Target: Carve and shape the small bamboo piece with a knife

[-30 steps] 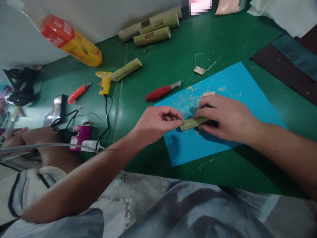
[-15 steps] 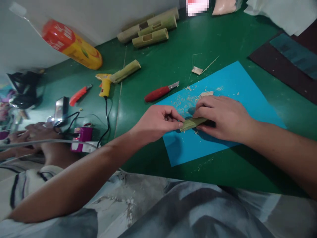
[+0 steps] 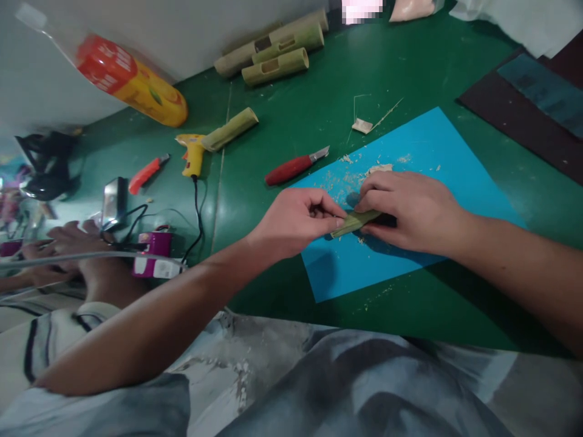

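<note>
A short greenish piece of bamboo (image 3: pixel 353 224) lies between my two hands, just above the blue sheet (image 3: pixel 321 282). The fingertips of my left hand (image 3: pixel 303 215) pinch its left part. My right hand (image 3: pixel 405 209) is closed round its right end, which the fingers partly hide. Pale shavings (image 3: pixel 339 185) are scattered over the sheet behind my hands, with a larger wood chip (image 3: pixel 380 168) among them. Beyond my left hand, a red-handled carving knife (image 3: pixel 291 170) rests at the sheet's left edge, its blade pointing right.
Cut bamboo tubes (image 3: pixel 276 67) lie along the wall. On the left are a yellow glue gun (image 3: pixel 195 155) touching another bamboo tube (image 3: pixel 234 128), a red utility knife (image 3: pixel 148 175), a purple box (image 3: pixel 152 255) with cables, a juice bottle (image 3: pixel 136 85) and another person's hands (image 3: pixel 75 246).
My left hand has slid slightly right along the bamboo, so more of its left end shows below the fingertips. The right hand keeps its hold.
</note>
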{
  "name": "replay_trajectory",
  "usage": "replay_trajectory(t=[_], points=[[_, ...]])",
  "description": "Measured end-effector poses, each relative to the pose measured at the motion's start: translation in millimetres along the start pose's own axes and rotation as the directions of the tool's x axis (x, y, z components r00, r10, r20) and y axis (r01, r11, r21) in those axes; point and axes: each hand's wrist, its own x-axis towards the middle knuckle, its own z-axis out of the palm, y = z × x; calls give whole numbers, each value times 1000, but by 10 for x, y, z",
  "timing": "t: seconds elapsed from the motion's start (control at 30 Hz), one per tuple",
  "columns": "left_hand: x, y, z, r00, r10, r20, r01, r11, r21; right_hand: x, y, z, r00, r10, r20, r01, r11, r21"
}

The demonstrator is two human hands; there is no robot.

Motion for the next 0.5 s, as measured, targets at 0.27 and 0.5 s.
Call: replay_trajectory(t=[0.27, 0.5], points=[[-4, 48, -19, 1000, -6, 13, 6, 999, 42, -5, 14, -10, 1000, -5, 14, 5, 1000, -1], [2, 49, -29, 999, -29, 34, 26, 996, 91, 1, 4, -16, 1000, -18, 3, 18, 1000, 2]])
